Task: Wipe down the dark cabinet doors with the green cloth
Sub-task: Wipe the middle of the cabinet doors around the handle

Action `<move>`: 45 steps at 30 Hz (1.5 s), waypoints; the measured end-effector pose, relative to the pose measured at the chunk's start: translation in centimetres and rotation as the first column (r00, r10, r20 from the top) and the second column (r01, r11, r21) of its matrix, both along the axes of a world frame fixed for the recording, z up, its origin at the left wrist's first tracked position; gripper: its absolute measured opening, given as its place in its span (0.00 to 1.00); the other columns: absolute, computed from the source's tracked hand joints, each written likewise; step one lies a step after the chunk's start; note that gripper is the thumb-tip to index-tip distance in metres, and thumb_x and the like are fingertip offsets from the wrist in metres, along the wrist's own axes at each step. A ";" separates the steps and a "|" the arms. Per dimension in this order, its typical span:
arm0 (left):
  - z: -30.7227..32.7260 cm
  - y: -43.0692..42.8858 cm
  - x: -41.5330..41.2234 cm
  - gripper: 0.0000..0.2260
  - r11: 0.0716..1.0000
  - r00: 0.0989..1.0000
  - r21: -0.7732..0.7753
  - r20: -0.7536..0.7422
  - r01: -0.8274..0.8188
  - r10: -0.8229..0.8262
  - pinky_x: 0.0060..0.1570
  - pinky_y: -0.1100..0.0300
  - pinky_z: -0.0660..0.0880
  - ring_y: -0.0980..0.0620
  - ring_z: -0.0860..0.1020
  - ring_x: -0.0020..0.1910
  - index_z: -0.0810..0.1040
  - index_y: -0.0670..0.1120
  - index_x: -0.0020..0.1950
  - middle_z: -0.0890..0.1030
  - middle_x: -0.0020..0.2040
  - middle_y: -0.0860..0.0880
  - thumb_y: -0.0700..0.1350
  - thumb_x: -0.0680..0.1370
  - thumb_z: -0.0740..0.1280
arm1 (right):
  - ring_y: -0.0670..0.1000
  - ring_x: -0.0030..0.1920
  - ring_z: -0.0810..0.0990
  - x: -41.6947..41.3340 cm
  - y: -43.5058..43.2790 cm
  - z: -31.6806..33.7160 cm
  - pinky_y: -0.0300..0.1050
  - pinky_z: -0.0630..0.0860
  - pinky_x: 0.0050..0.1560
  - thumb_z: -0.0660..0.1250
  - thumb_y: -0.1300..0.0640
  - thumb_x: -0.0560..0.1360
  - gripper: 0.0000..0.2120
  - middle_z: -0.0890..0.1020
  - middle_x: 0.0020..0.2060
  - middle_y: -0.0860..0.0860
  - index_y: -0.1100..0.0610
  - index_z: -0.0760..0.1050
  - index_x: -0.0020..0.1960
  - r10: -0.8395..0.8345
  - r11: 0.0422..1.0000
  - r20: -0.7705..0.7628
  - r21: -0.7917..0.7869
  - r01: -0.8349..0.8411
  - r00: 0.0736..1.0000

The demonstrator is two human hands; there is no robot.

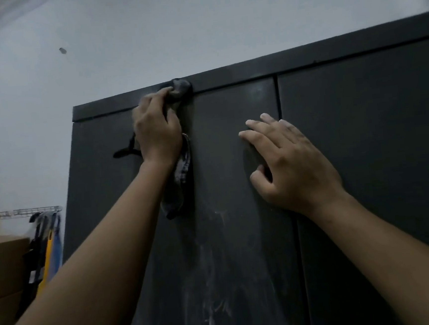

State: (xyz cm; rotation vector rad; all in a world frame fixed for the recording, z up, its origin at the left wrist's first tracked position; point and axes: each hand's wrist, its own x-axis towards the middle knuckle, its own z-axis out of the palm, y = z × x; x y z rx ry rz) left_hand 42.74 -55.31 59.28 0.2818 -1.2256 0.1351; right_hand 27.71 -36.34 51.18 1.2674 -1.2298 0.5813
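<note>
We note our left hand (157, 131) gripping the cloth (183, 176) against the cabinet (303, 62) top rail; right hand (290, 163) rests flat, fingers extended; doors (239, 191) closed, contents hidden.

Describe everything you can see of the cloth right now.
The cloth looks dark grey in this dim light, its green not evident. It is soft, crumpled fabric. The left hand grips it, with one bunched end pressed under the fingertips against the cabinet's top rail, and a long wrinkled tail hanging from below the palm down the door. A dark strip sticking out left of the wrist may belong to it; I cannot tell.
</note>
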 end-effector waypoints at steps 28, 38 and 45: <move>-7.7 -8.8 7.2 0.18 0.996 0.998 0.067 0.021 0.063 -0.065 0.53 0.63 0.59 0.42 0.74 0.54 0.79 0.51 0.63 0.79 0.55 0.47 0.41 0.76 0.60 | 0.55 0.80 0.50 2.3 -2.7 -3.9 0.56 0.48 0.79 0.54 0.45 0.75 0.34 0.56 0.80 0.51 0.52 0.57 0.80 -0.275 0.948 0.167 -0.116 0.296 0.947; -17.1 -4.2 3.7 0.13 0.876 0.873 -0.427 0.487 0.224 0.013 0.49 0.52 0.70 0.49 0.74 0.52 0.82 0.51 0.61 0.82 0.59 0.53 0.45 0.78 0.64 | 0.53 0.80 0.54 2.5 -2.7 -4.0 0.55 0.50 0.79 0.57 0.46 0.74 0.33 0.60 0.79 0.50 0.51 0.61 0.78 -0.283 0.938 0.172 -0.156 0.310 0.944; -8.6 -6.6 5.6 0.14 0.936 0.941 -0.322 0.339 0.144 -0.028 0.45 0.45 0.74 0.39 0.76 0.48 0.83 0.50 0.59 0.82 0.51 0.46 0.42 0.75 0.65 | 0.53 0.80 0.55 2.5 -2.8 -4.1 0.55 0.51 0.79 0.56 0.47 0.74 0.32 0.61 0.79 0.50 0.51 0.63 0.78 -0.275 0.937 0.165 -0.175 0.302 0.947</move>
